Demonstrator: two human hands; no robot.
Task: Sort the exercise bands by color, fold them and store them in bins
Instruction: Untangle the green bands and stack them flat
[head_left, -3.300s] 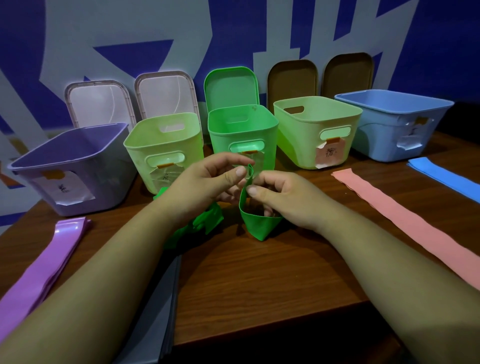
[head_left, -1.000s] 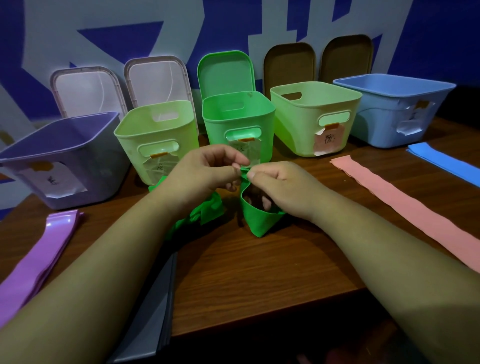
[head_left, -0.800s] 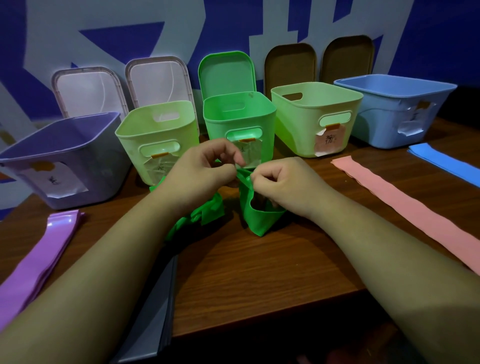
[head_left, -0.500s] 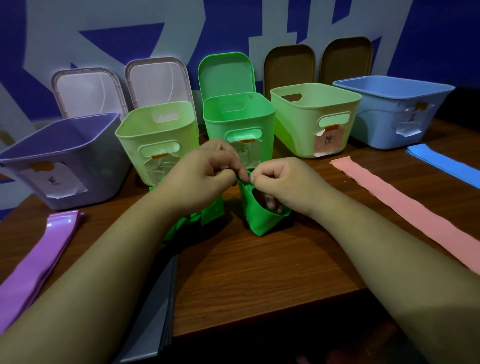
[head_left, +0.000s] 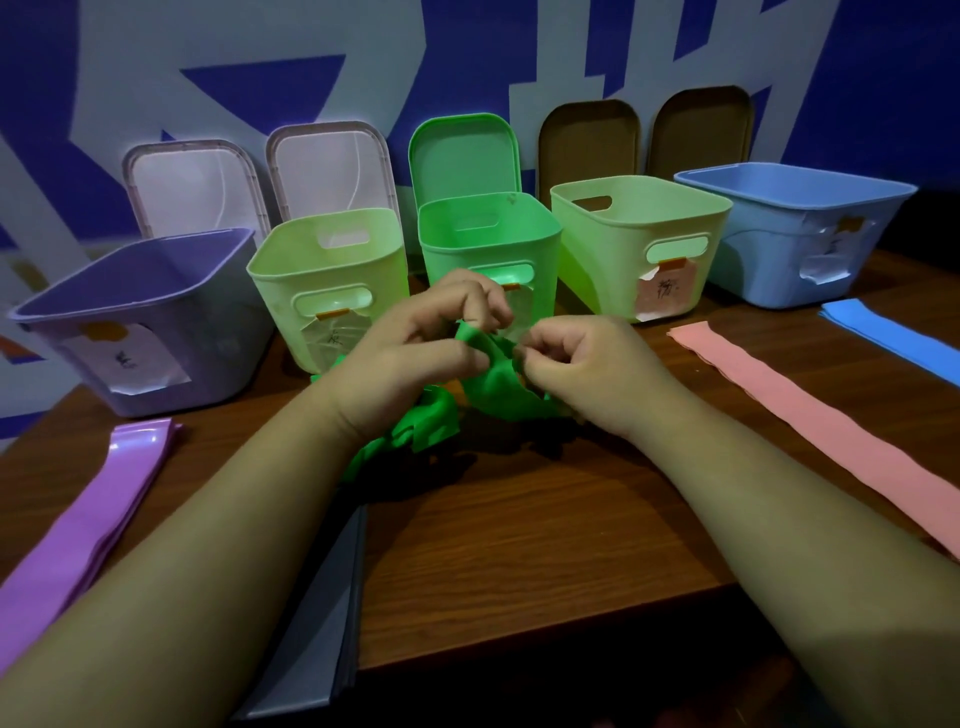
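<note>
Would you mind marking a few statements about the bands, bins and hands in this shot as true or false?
1. Both hands grip the green band. True: the left hand and right hand pinch it together.
2. The pink band lies folded inside a bin. False: it lies flat on the table, to the right.
3. The purple band lies on the table to the left. True.
4. The blue bin stands at the left end of the row. False: it is at the right end; the purple bin is at the left.
</note>
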